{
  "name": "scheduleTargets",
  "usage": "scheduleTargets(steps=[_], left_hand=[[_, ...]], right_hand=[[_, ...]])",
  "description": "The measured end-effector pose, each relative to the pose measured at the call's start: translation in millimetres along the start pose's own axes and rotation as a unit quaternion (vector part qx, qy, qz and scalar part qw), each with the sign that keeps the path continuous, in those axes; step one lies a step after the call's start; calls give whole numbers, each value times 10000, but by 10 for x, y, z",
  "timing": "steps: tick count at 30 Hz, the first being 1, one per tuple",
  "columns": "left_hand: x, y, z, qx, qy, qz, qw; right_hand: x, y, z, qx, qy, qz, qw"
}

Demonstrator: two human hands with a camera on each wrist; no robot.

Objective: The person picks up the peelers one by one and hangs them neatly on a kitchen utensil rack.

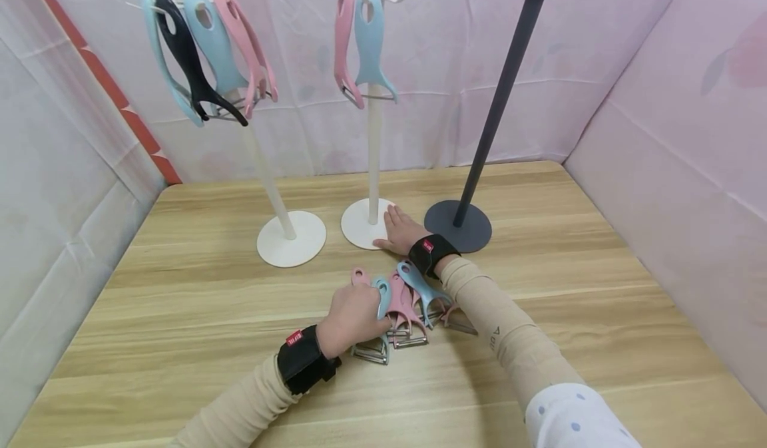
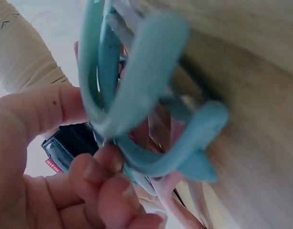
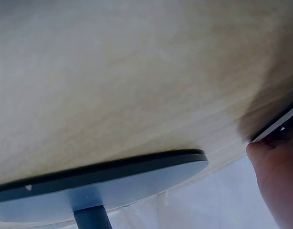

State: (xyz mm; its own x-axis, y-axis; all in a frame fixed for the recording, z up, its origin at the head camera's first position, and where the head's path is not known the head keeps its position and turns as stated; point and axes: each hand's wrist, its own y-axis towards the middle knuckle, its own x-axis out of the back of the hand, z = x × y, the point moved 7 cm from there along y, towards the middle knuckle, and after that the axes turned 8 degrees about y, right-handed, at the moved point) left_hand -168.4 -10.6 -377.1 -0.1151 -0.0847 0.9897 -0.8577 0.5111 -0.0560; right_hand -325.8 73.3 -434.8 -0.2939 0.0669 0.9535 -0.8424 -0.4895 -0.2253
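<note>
Head view first: using the middle white stand (image 1: pixel 374 148) as the landmark, there's a pile of Y-peelers (image 1: pixel 400 296), pink and light blue, on the table (image 1: pixel 180 315) just in front of it. The left hand (image 1: pixel 353 313) is down at the left part of that pile, fingers bent. The right hand (image 1: pixel 403 230) has its fingers stretched out and resting on the middle stand's round base (image 1: pixel 357 225). 2 peelers hang from that stand, 1 pink and 1 light blue. The left white stand (image 1: pixel 268 175) is to its left with more hanging, including 1 black peeler (image 1: pixel 192 62), and the black stand (image 1: pixel 502 88) is to its right.

Left wrist view: thumb and fingertips look to be pinching a light blue peeler (image 2: pixel 145 76) at its curved part, other peelers packed right up against it. My guess is it's light, stiff plastic, a bit slick, hard to break. I'd grab the handle near the hole and keep fingers off the metal blade; those forked ends could easily snag each other.

Right wrist view: just a bit of the right hand at the edge, near the black stand's base (image 3: pixel 113 183), nothing gripped that I can see.
</note>
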Motion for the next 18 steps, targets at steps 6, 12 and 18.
scheduleTargets(steps=[6, 12, 18], left_hand=[[-16, 5, 32, 151, -122, -12, 9998], [64, -10, 96, 348, -88, -192, 9992], [300, -31, 99, -2, -471, -1131, 9925]], right_hand=[[39, -34, 43, 50, -2, 26, 10000], [57, -56, 59, 87, 23, -28, 10000], [30, -33, 31, 82, 138, -72, 9998]])
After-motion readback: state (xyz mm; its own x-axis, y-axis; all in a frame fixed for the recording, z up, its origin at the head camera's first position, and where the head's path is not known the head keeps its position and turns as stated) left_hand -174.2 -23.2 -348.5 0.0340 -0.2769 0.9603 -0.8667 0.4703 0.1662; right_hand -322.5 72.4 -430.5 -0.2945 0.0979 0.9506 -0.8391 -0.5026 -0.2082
